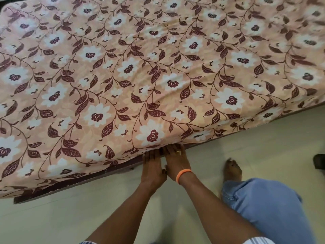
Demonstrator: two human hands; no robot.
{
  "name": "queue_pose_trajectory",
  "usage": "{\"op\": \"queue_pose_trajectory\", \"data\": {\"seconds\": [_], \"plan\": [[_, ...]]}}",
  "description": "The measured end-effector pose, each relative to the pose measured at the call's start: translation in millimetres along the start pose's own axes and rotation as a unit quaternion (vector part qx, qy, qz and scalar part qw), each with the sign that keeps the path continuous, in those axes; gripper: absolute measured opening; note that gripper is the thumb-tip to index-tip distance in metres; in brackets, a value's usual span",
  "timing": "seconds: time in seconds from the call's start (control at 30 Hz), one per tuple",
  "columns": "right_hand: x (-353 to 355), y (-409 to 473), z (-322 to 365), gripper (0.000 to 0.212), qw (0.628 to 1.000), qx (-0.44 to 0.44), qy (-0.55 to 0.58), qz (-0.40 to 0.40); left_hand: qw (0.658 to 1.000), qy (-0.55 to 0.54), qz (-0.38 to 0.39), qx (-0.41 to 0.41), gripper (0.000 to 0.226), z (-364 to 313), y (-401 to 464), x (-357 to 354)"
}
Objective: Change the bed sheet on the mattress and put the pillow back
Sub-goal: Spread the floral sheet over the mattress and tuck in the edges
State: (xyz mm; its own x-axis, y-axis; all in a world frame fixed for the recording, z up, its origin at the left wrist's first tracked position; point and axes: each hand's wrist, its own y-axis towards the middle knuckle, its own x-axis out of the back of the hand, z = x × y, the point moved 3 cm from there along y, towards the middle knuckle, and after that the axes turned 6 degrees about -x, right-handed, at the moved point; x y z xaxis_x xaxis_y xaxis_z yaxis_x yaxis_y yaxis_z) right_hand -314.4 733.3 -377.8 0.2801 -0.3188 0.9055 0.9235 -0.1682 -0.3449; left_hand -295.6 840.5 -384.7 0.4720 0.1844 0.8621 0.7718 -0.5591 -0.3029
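The floral bed sheet (158, 71) lay spread over the whole mattress, peach with white flowers and maroon leaves, its near edge hanging over the side and partly covering the dark bed frame (91, 178) above the pale tiled floor (228, 141). Both hands met at that near edge, side by side and touching: the left hand (152, 166) and the right hand (177, 162), the latter with an orange band (183, 175) at the wrist, pointed their fingers straight in under the overhang. The fingertips were hidden beneath the cloth, so whether they pinched the hem or merely pushed it inward could not be told; what showed of the fingers looked straight rather than curled. No pillow was in view. The sheet seemed thin, light and soft, creasing in shallow folds that fanned from the hands toward the middle, so it would likely drag and bunch if pulled at one spot only. The mattress looked far heavier and would probably need lifting a little at its edge to take the cloth under. The best hold appeared to be the hem itself, worked along the side in short stretches, flat fingers driving it in. A bare foot (232, 170) and a denim-clad knee (263, 205) stood to the right on the floor
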Motion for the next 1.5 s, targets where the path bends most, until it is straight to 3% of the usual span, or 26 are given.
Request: {"op": "queue_pose_trajectory", "data": {"seconds": [0.13, 0.23, 0.3, 0.4, 0.5, 0.63, 0.7, 0.8, 0.9, 1.07, 1.2, 1.3, 1.37, 1.5], "plan": [[12, -8, -8, 0.056, 0.994, 0.064, 0.056, -0.068, 0.999, -0.009, -0.024, 0.047, 0.054, -12, -2, 27], [13, -26, -36, 0.026, 0.991, 0.043, 0.046, -0.117, 0.998, 0.053, -0.027, -0.025, 0.037, -36, -1, 31], [16, -34, -59, 0.033, 0.988, -0.008, 0.062, -0.139, 0.992, 0.049, -0.034, -0.114, 0.041, -54, 1, 20], [25, -29, -90, 0.065, 0.986, -0.079, 0.042, -0.143, 0.978, 0.046, -0.05, -0.195, 0.067, -73, 21, 1], [34, -19, -107, 0.08, 0.991, -0.084, 0.028, -0.099, 0.985, 0.047, -0.018, -0.162, 0.08, -93, 36, -3], [47, -12, -119, 0.076, 0.994, -0.052, 0.045, -0.079, 0.994, 0.042, 0.002, -0.099, 0.085, -105, 45, -11], [49, -6, -126, 0.075, 0.997, -0.025, 0.02, -0.073, 0.997, 0.023, -0.016, -0.075, 0.083, -112, 52, -11], [47, 7, -134, 0.078, 1.0, -0.01, -0.014, -0.025, 0.999, 0.031, 0.015, -0.028, 0.089, -124, 60, -22], [58, 18, -135, 0.063, 1.0, -0.02, 0.005, 0.006, 0.999, 0.048, 0.015, 0.001, 0.096, -128, 70, -28], [70, 33, -134, 0.053, 0.994, -0.072, 0.031, 0.077, 0.986, 0.124, 0.084, 0.078, 0.114, -138, 83, -31], [59, 27, -135, 0.052, 0.997, -0.023, -0.015, 0.066, 0.989, 0.13, 0.038, 0.06, 0.116, -139, 79, -39], [48, 24, -154, 0.079, 0.995, 0.058, -0.038, 0.076, 0.99, 0.125, 0.042, 0.06, 0.111, -136, 81, -39], [49, 18, -162, 0.088, 0.991, 0.1, 0.029, 0.078, 0.994, 0.072, 0.046, 0.068, 0.102, -142, 78, -36], [69, 4, -165, 0.055, 0.985, 0.112, 0.12, 0.05, 0.997, -0.038, 0.029, 0.066, 0.073, -141, 74, -20]]}}
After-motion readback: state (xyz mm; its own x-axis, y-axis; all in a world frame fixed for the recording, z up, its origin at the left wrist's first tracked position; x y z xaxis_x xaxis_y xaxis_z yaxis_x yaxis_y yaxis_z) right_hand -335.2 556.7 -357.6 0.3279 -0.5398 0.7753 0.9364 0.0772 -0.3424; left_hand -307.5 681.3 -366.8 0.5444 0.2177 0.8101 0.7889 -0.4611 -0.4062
